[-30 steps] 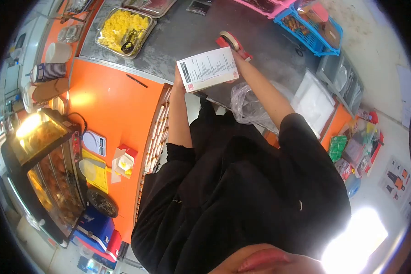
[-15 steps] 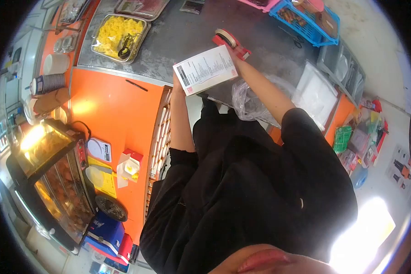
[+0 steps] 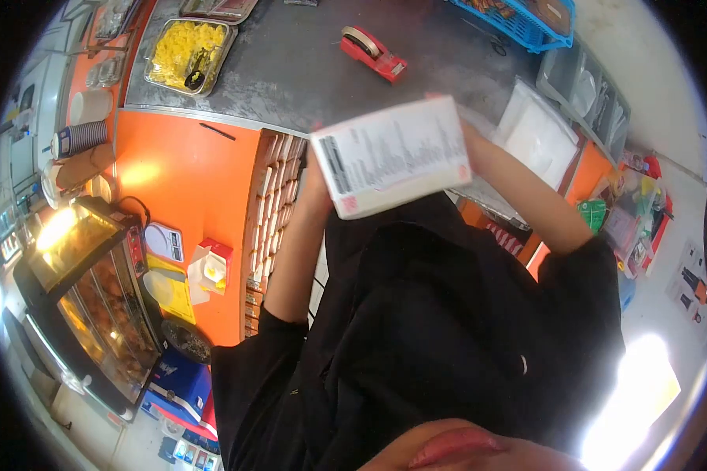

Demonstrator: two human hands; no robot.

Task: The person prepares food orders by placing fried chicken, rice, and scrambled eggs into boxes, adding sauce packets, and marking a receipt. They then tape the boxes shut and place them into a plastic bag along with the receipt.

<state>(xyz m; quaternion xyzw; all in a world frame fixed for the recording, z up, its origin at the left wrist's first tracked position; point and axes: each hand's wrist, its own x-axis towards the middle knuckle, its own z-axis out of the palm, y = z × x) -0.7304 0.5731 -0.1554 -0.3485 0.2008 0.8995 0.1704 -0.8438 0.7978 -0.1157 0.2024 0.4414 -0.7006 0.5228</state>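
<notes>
A white box point(image 3: 397, 149) with printed text and a barcode-like black block is held level in front of my body. My left hand point(image 3: 316, 182) grips its left end, and my right hand point(image 3: 473, 147) grips the right end. The box hides most of the fingers of both hands. Beyond it on the dark grey tabletop point(image 3: 291, 67) stands a red tape dispenser point(image 3: 373, 55), apart from my hands.
A tray of yellow food point(image 3: 184, 55) with a black spoon sits at the far left. A blue basket point(image 3: 526, 27) and white sheets point(image 3: 536, 141) lie to the right. On the orange counter point(image 3: 188, 165) are a scale point(image 3: 165, 242) and a heated display case point(image 3: 94, 306).
Both hands have brought the box closer to my body and the camera, so it looks larger. My right hand has moved rightward. The tape dispenser now shows fully.
</notes>
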